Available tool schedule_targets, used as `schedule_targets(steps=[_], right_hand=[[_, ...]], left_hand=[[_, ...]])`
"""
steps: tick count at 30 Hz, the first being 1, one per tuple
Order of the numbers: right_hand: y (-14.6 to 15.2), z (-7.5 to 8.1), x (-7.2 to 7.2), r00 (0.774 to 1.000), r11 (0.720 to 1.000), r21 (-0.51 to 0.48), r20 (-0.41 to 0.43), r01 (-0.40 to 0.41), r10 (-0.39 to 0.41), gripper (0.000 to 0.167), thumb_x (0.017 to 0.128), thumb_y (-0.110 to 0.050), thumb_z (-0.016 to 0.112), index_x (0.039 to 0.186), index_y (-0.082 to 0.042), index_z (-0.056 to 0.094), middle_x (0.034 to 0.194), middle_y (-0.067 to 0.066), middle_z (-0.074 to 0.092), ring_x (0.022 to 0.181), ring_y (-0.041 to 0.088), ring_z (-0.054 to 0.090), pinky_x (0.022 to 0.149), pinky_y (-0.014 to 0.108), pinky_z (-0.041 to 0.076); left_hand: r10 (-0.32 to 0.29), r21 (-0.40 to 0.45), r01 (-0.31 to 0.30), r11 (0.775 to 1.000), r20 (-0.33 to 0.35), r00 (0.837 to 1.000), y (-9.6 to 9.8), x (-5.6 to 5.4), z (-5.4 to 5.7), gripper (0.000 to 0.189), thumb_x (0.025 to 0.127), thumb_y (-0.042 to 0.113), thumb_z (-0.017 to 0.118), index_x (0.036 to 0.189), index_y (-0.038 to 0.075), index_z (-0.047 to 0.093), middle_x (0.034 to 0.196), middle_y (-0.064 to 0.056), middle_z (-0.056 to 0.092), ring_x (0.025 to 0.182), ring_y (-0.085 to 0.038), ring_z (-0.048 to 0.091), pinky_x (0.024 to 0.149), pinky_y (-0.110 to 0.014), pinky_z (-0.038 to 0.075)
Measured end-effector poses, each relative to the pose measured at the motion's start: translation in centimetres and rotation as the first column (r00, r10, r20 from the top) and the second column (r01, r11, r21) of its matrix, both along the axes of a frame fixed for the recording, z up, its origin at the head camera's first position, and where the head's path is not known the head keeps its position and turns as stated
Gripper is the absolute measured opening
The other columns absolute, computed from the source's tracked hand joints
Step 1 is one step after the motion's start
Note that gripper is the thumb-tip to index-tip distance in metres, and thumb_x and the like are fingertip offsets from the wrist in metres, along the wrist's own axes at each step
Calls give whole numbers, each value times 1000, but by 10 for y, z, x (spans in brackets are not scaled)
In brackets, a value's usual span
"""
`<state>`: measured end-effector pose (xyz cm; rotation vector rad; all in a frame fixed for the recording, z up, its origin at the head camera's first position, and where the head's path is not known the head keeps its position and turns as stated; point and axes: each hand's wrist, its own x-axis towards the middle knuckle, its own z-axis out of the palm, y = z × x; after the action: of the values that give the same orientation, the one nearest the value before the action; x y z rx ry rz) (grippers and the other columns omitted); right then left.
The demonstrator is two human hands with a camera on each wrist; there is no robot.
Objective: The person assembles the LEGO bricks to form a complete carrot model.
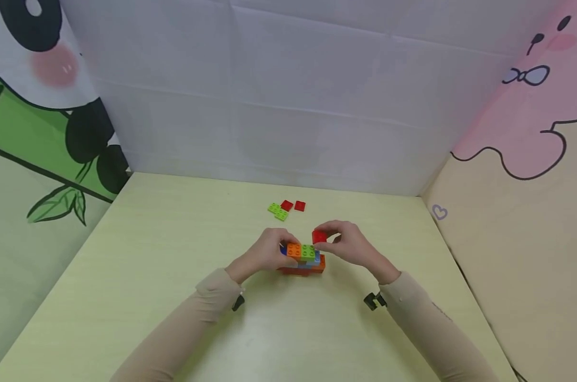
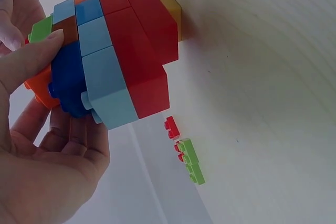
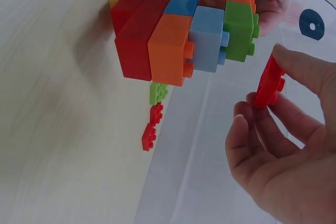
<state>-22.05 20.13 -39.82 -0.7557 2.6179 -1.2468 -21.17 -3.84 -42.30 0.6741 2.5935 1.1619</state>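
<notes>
A stepped stack of toy building bricks (image 1: 309,263) stands on the table, with red, orange, light blue, dark blue and brown layers and a yellow brick (image 2: 172,11) at its bottom. On its top sit an orange brick (image 1: 293,250) and a green brick (image 3: 239,31). My left hand (image 1: 270,249) grips the upper part of the stack from the left, thumb on the near side and fingers behind. Between thumb and fingertips, my right hand (image 3: 286,135) pinches a thin red brick (image 3: 269,83), held tilted beside the green brick with a gap between them in the right wrist view.
Behind the stack lie two thin red bricks (image 1: 300,206) and light green bricks (image 1: 281,214) close together on the table (image 1: 173,223). A white cloth wall (image 1: 269,143) rises at the table's back edge, with cartoon-printed panels at both sides.
</notes>
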Motion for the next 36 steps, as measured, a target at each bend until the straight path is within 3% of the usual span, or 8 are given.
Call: schedule_targets(steps=[23,28,36], right_hand=[[-6,-9,13,998,997,50,-21,-58,59,32,81,-22,78,110,-11,70,97,-9,65,85,10,59,70,27,51],[-9,-7,14,997,997,61,-58,-53,57,30,80,-21,79,107,-11,71,94,-9,64,82,10,59,68,27,51],[-10,-2,17,997,997,53,-50,-47,50,29,80,-19,79,106,-9,71,92,-7,64,81,12,58,67,28,51]], left_hand=[[18,-36,-17,999,41,999,1,-1,1,35,75,16,83,108,13,70,94,7,59,89,-15,53,78,-30,46],[22,-29,-21,999,47,999,1,-1,1,36,74,15,83,108,13,70,95,7,59,89,-16,53,78,-30,47],[13,-23,-12,1000,47,999,1,-1,2,36,74,16,82,108,12,70,95,7,59,89,-16,54,78,-30,47]])
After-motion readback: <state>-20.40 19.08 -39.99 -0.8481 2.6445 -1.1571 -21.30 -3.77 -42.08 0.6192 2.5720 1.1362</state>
